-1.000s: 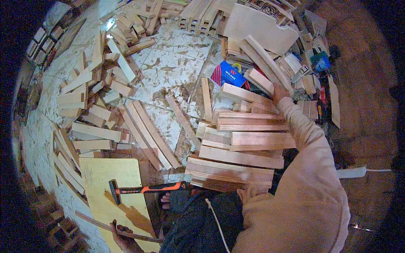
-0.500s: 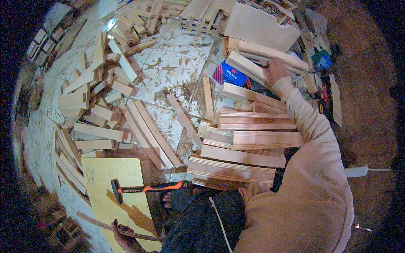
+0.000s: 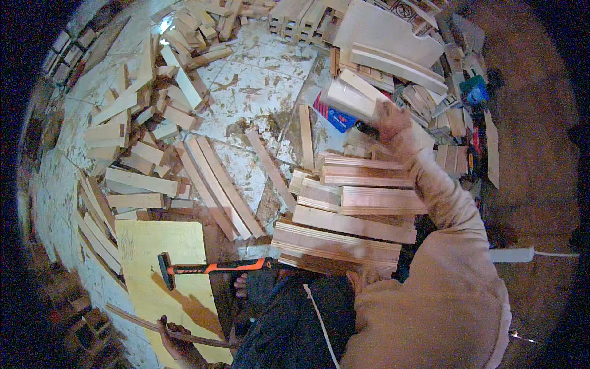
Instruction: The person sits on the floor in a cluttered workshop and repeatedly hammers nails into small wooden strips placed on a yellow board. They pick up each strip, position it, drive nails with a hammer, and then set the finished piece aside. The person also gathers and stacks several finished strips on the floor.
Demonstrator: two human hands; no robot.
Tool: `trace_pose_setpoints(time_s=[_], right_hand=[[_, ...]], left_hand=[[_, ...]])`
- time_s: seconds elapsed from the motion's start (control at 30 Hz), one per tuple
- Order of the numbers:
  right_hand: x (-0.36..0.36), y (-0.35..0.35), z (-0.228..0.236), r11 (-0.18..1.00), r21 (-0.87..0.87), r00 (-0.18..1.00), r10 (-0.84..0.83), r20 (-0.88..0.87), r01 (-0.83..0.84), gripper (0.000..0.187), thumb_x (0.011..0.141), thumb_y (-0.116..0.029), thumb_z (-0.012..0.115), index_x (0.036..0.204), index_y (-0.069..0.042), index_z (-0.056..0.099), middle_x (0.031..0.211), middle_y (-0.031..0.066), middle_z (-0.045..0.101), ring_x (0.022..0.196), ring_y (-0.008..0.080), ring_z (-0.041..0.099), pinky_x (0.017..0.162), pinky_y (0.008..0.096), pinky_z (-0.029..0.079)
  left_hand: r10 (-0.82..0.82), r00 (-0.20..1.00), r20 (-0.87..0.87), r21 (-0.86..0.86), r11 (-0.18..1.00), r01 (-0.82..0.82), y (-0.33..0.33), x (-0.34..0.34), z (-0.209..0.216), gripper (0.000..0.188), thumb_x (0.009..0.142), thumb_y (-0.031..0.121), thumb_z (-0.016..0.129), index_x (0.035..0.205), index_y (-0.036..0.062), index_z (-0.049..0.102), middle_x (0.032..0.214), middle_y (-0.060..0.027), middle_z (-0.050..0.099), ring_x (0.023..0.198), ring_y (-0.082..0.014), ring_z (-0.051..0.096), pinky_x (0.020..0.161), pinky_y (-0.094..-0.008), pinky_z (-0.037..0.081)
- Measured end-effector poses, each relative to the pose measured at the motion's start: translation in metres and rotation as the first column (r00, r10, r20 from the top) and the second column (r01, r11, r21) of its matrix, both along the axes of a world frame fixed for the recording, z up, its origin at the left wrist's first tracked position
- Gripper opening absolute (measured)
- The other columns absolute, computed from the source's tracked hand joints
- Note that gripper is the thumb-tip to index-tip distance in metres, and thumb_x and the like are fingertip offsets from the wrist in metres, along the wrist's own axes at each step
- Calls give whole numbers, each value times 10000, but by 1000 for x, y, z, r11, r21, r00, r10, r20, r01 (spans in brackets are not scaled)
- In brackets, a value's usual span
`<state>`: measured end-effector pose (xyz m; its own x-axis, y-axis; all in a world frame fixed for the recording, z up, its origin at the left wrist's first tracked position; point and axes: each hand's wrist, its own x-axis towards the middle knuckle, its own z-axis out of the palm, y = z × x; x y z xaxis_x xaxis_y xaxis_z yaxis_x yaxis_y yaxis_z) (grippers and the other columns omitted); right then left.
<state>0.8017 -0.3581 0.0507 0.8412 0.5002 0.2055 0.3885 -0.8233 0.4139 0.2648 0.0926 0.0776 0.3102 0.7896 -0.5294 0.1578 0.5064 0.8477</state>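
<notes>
My left hand [image 3: 177, 340] is closed around a long thin wooden strip [image 3: 132, 318], held low over a yellow board [image 3: 163, 246]. My right hand [image 3: 393, 123], smeared by motion, reaches to the far right. Its fingers are wrapped on the near end of pale wooden pieces [image 3: 351, 98], above a blue and red box [image 3: 335, 115]; how many it grips I cannot tell. A hammer [image 3: 215, 267] with a black and orange handle extends across the yellow board, its handle end near my leg.
Stacked grooved wooden slats [image 3: 338, 247] lie before my right side. Long strips [image 3: 224, 187] rest on the dirty tiled floor [image 3: 258, 67]. Piles of offcut blocks [image 3: 138, 154] stand at left. A broad pale panel [image 3: 387, 37] and a teal object [image 3: 473, 91] are at the far right.
My right hand has drawn slightly nearer and left, shifting the wooden pieces over the box. A long piece between the box and the slat stack has shifted. My left hand still holds the strip.
</notes>
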Motion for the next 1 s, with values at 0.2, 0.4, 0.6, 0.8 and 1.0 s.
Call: trace_pose_setpoints(time_s=[0.2, 0.4, 0.6, 0.8, 1.0], right_hand=[[45, 3, 70, 986, -42, 979, -155, 132, 162, 551, 848, -309, 594, 1290, -18, 440, 1230, 190, 492, 1142, 348, 484, 937, 460, 397], [5, -57, -32, 986, 29, 770, -110, -629, 165, 399, 840, -331, 629, 1112, -49, 553, 1041, 184, 579, 996, 375, 557, 907, 426, 437], [15, -108, -62, 971, -205, 638, -237, -733, 125, 455, 827, -416, 633, 1085, -46, 569, 1000, 175, 602, 985, 387, 572, 895, 436, 450], [1, -94, 11, 979, 83, 882, -129, -452, 185, 586, 786, -472, 666, 1144, -21, 556, 1099, 211, 583, 1077, 390, 536, 922, 455, 434], [40, -75, 95, 902, 431, 999, 32, -10, -25, 681, 770, -458, 691, 1232, 5, 504, 1172, 242, 534, 1125, 416, 482, 972, 446, 392]], left_hand=[[64, 998, -23, -52, 997, -65, 4, 8, -6, 336, 966, 299, 494, 1224, 85, 519, 684, 34, 457, 559, -58, 428, 476, -210, 376], [-43, 996, 77, -45, 998, 46, -8, 7, 12, 380, 976, 269, 484, 1257, 16, 514, 900, -41, 542, 827, -159, 541, 774, -294, 464], [-74, 996, 49, 6, 997, 74, -11, 5, 14, 389, 977, 258, 473, 1278, 11, 494, 944, -59, 534, 858, -163, 537, 784, -292, 459], [-125, 988, 90, 27, 992, 123, -9, 3, 11, 402, 984, 223, 436, 1317, -3, 448, 972, -74, 523, 880, -179, 527, 797, -293, 453], [-191, 974, 121, 51, 981, 186, -5, 2, 1, 412, 984, 227, 438, 1320, -11, 440, 966, -75, 523, 872, -176, 526, 784, -293, 456]])
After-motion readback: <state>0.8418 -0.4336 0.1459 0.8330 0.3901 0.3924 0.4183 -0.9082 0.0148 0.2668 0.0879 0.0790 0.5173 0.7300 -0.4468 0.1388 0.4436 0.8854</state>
